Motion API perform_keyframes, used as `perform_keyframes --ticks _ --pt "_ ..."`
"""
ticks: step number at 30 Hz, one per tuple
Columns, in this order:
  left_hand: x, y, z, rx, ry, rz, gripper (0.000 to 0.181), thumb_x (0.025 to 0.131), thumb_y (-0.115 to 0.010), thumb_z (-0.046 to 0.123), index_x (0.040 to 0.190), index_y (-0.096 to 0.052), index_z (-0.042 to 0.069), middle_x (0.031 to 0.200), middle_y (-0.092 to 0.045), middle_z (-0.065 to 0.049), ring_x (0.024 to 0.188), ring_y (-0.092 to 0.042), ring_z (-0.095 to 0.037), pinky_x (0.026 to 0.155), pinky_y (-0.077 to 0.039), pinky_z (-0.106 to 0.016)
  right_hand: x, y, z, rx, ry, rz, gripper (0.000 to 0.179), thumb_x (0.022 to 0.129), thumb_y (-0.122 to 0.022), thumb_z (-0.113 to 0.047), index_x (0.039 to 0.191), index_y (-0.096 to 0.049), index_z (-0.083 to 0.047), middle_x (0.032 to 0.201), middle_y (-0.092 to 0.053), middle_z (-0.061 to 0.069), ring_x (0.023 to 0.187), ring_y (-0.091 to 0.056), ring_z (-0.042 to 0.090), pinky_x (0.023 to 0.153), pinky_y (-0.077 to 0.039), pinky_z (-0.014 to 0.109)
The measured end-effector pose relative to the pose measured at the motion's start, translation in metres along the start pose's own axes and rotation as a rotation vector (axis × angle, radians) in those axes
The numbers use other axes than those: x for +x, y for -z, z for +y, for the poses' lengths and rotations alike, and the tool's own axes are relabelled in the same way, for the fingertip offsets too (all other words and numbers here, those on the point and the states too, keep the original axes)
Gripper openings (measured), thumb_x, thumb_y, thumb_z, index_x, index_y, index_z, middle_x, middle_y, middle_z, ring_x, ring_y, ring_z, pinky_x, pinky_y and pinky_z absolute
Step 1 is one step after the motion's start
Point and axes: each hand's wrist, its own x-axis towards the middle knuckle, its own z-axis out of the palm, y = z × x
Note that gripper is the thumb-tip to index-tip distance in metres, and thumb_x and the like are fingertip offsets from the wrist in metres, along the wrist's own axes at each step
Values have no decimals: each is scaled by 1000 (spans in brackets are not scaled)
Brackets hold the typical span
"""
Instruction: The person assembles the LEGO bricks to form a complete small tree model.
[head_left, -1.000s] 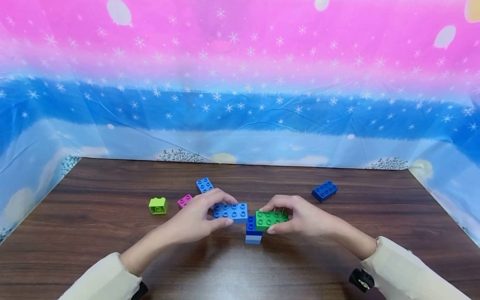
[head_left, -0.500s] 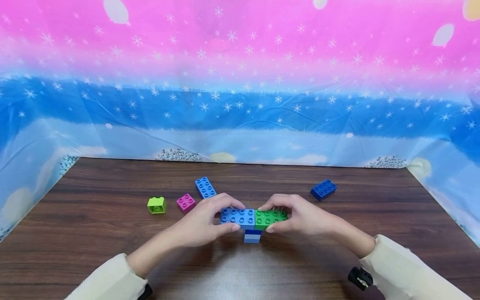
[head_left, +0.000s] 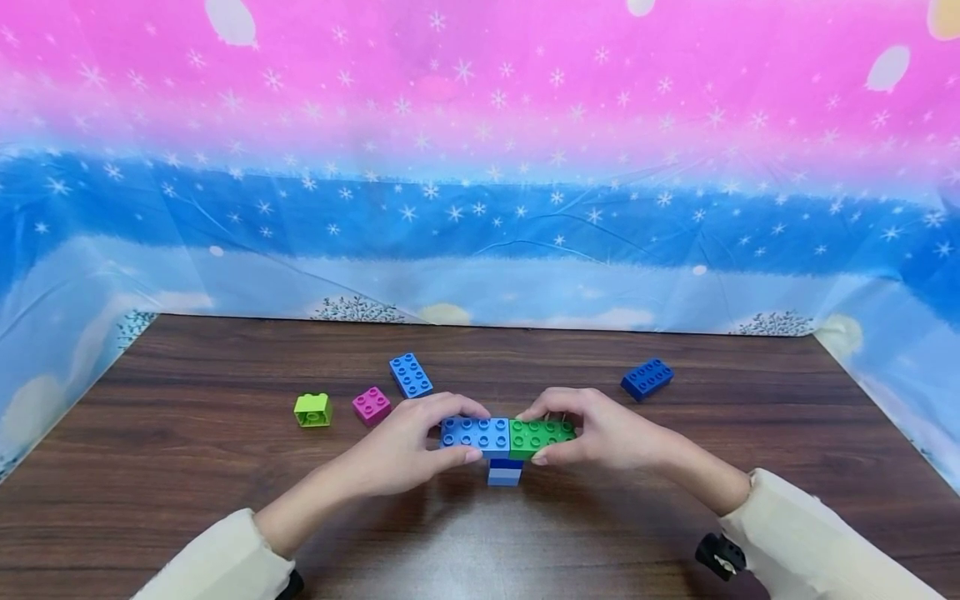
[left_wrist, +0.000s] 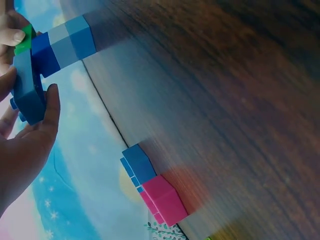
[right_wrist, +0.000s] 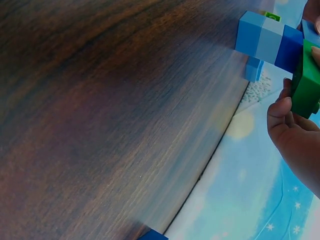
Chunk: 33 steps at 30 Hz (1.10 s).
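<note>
My left hand point(head_left: 401, 442) pinches a light blue building brick point(head_left: 475, 435) between thumb and fingers. Opposite it, my right hand point(head_left: 611, 431) grips a green building brick point(head_left: 540, 439) the same way. The two bricks meet end to end, level with each other, across the top of a small tower point(left_wrist: 62, 45). Three layers show in that tower: dark blue point(right_wrist: 289, 49) uppermost, a pale blue one in the middle, a mid-blue one on the table. Each held brick juts out sideways past the tower. From the head view, the tower's upper part is mostly hidden beneath them.
Left of the hands lie a blue brick point(head_left: 410, 375), a magenta brick point(head_left: 372, 406) and a lime green brick point(head_left: 313, 410) tipped on its side. A dark blue brick point(head_left: 647, 379) lies at the back right. Patterned cloth point(head_left: 480, 225) hangs behind the wooden table point(head_left: 187, 467).
My left hand has moved right and slightly down, bringing the light blue brick onto the tower against the green brick. The right hand has stayed nearly still. Little differs over the last half second.
</note>
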Motion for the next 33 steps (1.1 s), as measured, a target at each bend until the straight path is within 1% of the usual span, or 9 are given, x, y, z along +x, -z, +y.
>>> perform_keyframes --ticks 4,7,11,18,24,30,33 --pt "0 0 0 -13 -2 -2 35 86 -65 18 119 -57 10 115 -59 -3 95 -55 -13 78 -47 -26 0 0 0 -4 3 0 33 83 -68 -20 113 -59 -10 107 -58 1 85 -54 18 71 -48 28" --pt "1 -1 0 -11 7 -4 35 86 -65 18 119 -57 8 114 -59 -4 95 -56 -13 77 -47 -25 0 0 -1 -5 2 0 33 83 -68 -20 113 -59 -10 108 -58 1 85 -54 18 71 -48 28" --pt "0 -1 0 -1 2 -5 33 86 -65 19 116 -58 8 112 -60 -5 91 -55 -12 75 -48 -24 0 0 -1 3 -4 1 33 83 -68 -20 113 -59 -10 108 -58 1 85 -54 18 70 -48 28" --pt "0 0 -1 -2 15 -8 32 86 -65 21 115 -59 11 106 -61 -1 84 -55 -10 71 -49 -28 0 -1 -2 7 -16 5 34 82 -69 -19 113 -59 -10 107 -58 1 84 -54 18 70 -48 28" --pt "1 -1 -2 12 -3 15 31 85 -65 24 114 -60 12 105 -62 0 82 -54 -9 70 -48 -30 0 -1 -1 -1 -27 8 33 82 -69 -20 113 -59 -11 106 -58 0 83 -54 17 70 -48 28" --pt "3 -2 1 49 -7 35 31 85 -66 23 113 -61 10 106 -63 -2 81 -53 -9 66 -47 -27 0 -1 -2 -9 -26 10 33 82 -69 -20 113 -59 -11 106 -58 0 84 -54 19 70 -48 28" --pt "3 -2 2 54 -6 32 31 85 -66 22 113 -61 9 107 -63 -3 82 -54 -9 67 -48 -29 0 -1 -2 -12 -22 11 34 82 -69 -20 113 -59 -11 105 -58 0 84 -54 20 70 -48 28"
